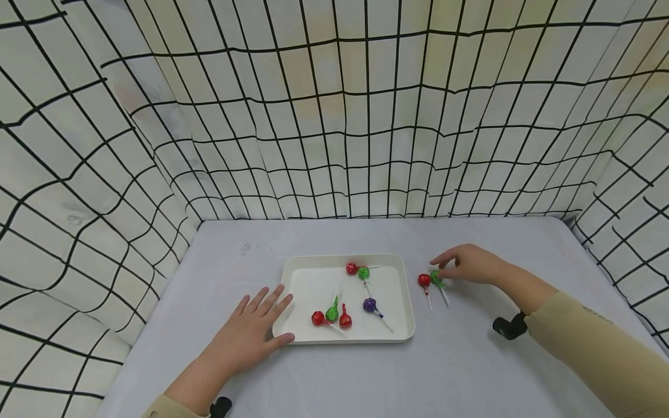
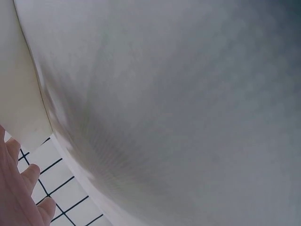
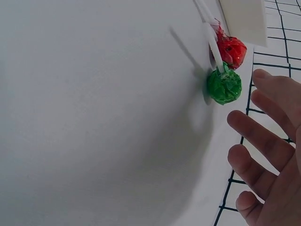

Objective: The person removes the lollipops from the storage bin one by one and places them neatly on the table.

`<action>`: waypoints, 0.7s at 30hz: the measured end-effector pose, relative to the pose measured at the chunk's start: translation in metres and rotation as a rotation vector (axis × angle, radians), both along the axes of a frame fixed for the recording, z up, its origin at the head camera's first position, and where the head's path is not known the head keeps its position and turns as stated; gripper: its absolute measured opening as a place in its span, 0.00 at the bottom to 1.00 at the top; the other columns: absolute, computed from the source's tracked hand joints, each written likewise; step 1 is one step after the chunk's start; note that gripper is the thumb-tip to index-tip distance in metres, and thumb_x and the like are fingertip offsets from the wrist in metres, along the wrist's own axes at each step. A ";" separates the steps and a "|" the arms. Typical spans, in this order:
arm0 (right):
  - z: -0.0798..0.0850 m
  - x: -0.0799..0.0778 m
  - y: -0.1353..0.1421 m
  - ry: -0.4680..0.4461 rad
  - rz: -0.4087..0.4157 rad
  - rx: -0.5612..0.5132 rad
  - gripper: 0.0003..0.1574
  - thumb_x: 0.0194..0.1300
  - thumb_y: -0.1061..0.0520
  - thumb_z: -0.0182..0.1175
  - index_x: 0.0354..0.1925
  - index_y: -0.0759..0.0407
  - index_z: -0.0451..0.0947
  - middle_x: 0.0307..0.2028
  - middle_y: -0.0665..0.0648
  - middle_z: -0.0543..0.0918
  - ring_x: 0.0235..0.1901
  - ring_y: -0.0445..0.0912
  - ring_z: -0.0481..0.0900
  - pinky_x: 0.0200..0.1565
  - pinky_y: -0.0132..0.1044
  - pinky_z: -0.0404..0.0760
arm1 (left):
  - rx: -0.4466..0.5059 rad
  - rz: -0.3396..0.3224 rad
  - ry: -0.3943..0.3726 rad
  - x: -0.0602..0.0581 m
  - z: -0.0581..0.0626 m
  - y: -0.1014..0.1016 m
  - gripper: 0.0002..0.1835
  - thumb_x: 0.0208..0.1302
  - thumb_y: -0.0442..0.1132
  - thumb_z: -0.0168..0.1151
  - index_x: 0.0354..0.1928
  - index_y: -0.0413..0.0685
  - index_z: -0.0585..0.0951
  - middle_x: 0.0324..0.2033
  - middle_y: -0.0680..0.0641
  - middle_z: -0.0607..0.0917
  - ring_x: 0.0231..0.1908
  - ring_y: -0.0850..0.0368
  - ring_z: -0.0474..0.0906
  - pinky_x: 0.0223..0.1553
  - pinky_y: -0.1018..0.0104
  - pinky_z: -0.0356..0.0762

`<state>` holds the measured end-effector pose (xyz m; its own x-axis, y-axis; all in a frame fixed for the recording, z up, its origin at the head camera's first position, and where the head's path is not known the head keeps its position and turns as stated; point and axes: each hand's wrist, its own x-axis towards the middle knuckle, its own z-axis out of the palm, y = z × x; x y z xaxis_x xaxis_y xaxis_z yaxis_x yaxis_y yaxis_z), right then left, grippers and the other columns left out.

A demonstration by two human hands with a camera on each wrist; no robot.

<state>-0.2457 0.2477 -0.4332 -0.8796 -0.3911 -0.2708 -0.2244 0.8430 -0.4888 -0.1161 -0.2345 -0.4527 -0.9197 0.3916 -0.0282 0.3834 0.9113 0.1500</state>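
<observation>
My left hand (image 1: 251, 331) lies spread at the left edge of a white tray (image 1: 298, 273), its thumb by the near corner. To the right of the tray a red lollipop (image 1: 424, 280) and a green lollipop (image 1: 435, 277) lie side by side on the table. My right hand (image 1: 473, 264) is over the green one, index finger reaching past it. In the right wrist view the fingers (image 3: 258, 134) are parted and bent, a short way from the green wrapper (image 3: 225, 85), holding nothing. Only fingertips (image 2: 32, 174) of the left hand show beside the tray in the left wrist view.
Several lollipops lie in the tray: a purple one (image 1: 369, 305) at right, a red one (image 1: 352, 269) and a green one (image 1: 363, 273) at the back, and a red-and-green cluster (image 1: 331, 313) at front. White walls with a black grid (image 1: 366, 116) enclose the white-covered table (image 1: 251, 238).
</observation>
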 end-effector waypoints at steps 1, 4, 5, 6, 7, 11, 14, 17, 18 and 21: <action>0.000 0.000 0.000 -0.002 0.000 -0.002 0.21 0.65 0.47 0.66 0.55 0.49 0.84 0.52 0.54 0.83 0.39 0.47 0.75 0.37 0.37 0.79 | 0.001 0.000 0.000 0.000 0.000 0.000 0.45 0.64 0.74 0.48 0.76 0.59 0.61 0.77 0.51 0.56 0.75 0.43 0.49 0.73 0.39 0.45; 0.002 -0.001 0.001 -0.009 0.004 -0.005 0.21 0.65 0.46 0.67 0.55 0.48 0.84 0.51 0.53 0.84 0.41 0.48 0.75 0.37 0.38 0.80 | 0.002 -0.001 0.001 0.000 0.000 0.000 0.45 0.64 0.74 0.49 0.76 0.59 0.61 0.77 0.51 0.56 0.75 0.43 0.49 0.73 0.39 0.45; 0.003 -0.001 0.001 -0.011 0.006 -0.005 0.21 0.65 0.46 0.67 0.55 0.48 0.84 0.50 0.53 0.84 0.42 0.48 0.75 0.37 0.38 0.80 | 0.001 -0.001 0.001 0.000 0.001 0.000 0.45 0.64 0.74 0.48 0.76 0.59 0.61 0.77 0.51 0.56 0.75 0.43 0.49 0.73 0.39 0.45; 0.004 -0.001 0.000 -0.012 0.010 -0.007 0.21 0.64 0.46 0.67 0.55 0.48 0.84 0.50 0.52 0.84 0.42 0.49 0.75 0.37 0.38 0.80 | 0.002 -0.001 0.001 0.000 0.001 0.000 0.45 0.64 0.74 0.49 0.76 0.59 0.62 0.77 0.51 0.56 0.75 0.43 0.50 0.73 0.39 0.45; 0.005 -0.001 0.000 -0.012 0.013 -0.010 0.21 0.64 0.46 0.67 0.55 0.48 0.85 0.49 0.52 0.84 0.42 0.49 0.75 0.37 0.38 0.80 | 0.003 -0.001 0.000 0.000 0.001 0.000 0.44 0.64 0.74 0.49 0.76 0.59 0.62 0.77 0.51 0.56 0.75 0.42 0.50 0.73 0.39 0.45; 0.010 -0.001 -0.005 -0.009 0.028 -0.023 0.22 0.63 0.47 0.68 0.55 0.48 0.85 0.47 0.51 0.85 0.41 0.49 0.75 0.36 0.37 0.79 | 0.003 -0.001 0.000 0.001 0.002 0.000 0.45 0.64 0.74 0.49 0.76 0.58 0.62 0.77 0.50 0.56 0.75 0.42 0.50 0.72 0.39 0.45; 0.013 -0.002 -0.009 0.004 0.045 -0.025 0.22 0.62 0.47 0.69 0.55 0.48 0.85 0.48 0.51 0.85 0.39 0.48 0.74 0.34 0.37 0.79 | -0.002 0.000 -0.004 0.001 0.002 0.000 0.45 0.64 0.75 0.47 0.76 0.58 0.61 0.77 0.50 0.56 0.75 0.42 0.50 0.72 0.39 0.45; 0.016 -0.003 -0.015 0.020 0.063 -0.022 0.22 0.62 0.47 0.69 0.55 0.47 0.85 0.48 0.51 0.85 0.38 0.47 0.74 0.33 0.37 0.78 | -0.003 0.002 -0.007 0.002 0.002 0.000 0.46 0.63 0.75 0.47 0.76 0.58 0.61 0.77 0.50 0.56 0.75 0.42 0.50 0.72 0.39 0.45; 0.017 -0.003 -0.017 0.026 0.072 -0.020 0.23 0.62 0.46 0.69 0.55 0.47 0.85 0.49 0.51 0.85 0.37 0.47 0.74 0.33 0.37 0.78 | -0.003 0.002 -0.008 0.001 0.002 0.000 0.46 0.63 0.75 0.47 0.76 0.58 0.61 0.77 0.50 0.56 0.75 0.42 0.50 0.72 0.39 0.45; 0.019 -0.003 -0.025 0.031 0.090 -0.027 0.22 0.62 0.46 0.69 0.54 0.46 0.85 0.48 0.50 0.85 0.37 0.47 0.74 0.33 0.37 0.78 | -0.005 0.003 -0.013 0.001 0.003 0.000 0.46 0.63 0.76 0.46 0.76 0.58 0.61 0.77 0.50 0.55 0.75 0.42 0.49 0.73 0.39 0.45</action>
<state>-0.2490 0.2223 -0.4137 -0.8482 -0.4757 -0.2327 -0.3138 0.8055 -0.5028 -0.1147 -0.2343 -0.4501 -0.9203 0.3889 -0.0420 0.3790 0.9131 0.1504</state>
